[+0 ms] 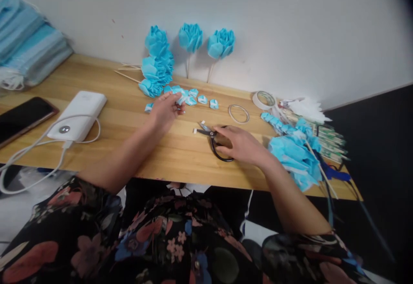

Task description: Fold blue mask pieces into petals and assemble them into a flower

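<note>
My left hand [166,107] is at a row of small folded blue petals [193,92], its fingers closed on a blue petal [181,99] at the row's near side. Part of that petal is hidden by the fingers. My right hand [243,143] has its fingers around the black handles of a pair of scissors [211,134]. The blades are spread apart and point left, with small white bits at their tips. Just beyond the scissors lies a thin tape ring [238,114].
Blue paper flowers [157,71] on sticks lie at the back; two others lean on the wall. A tape roll [263,100], blue sheets [295,157] and green-white packets [331,144] are at right. A white power bank [79,114], phone [26,118] and blue stack [30,38] are left.
</note>
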Demonstrator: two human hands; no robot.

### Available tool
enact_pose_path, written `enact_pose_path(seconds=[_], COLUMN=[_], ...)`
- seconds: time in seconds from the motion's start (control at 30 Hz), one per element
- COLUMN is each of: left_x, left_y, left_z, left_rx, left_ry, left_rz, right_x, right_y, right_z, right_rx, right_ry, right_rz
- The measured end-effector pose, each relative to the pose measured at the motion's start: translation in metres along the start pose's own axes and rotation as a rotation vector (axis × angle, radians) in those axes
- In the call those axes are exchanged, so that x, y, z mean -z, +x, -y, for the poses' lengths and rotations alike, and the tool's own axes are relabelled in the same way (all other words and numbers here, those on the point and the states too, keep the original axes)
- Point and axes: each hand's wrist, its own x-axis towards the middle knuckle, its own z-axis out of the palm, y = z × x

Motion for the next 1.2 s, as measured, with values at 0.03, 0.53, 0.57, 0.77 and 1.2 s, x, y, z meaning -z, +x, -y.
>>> enact_pose_path(seconds=[0.03,0.53,0.57,0.77,1.2], left_x=[0.001,-0.006,-0.006,-0.007,-0.007], left_y=[0.000,-0.007,-0.008,-0.008,-0.008], left_z=[0.000,-0.002,-0.002,-0.001,0.000], left_rx=[0.002,0.056,0.056,0.058,0.070], left_ry=[0.000,0.017,0.012,-0.011,0.001], left_rz=[0.013,0.018,0.022,0.042,0.029], right_x=[0.001,-0.019,-0.019,-0.023,-0.035], right_y=[-0.003,0.044,0.045,0.050,0.050], right_z=[0.001,0.022,0.023,0.028,0.009], right_rx=[-0.012,-0.127,-0.128,-0.146,-0.193], right_ry=[-0.006,-0.063,-0.081,-0.194,0.196], right_rz=[-0.023,-0.134,-0.119,-0.088,-0.177])
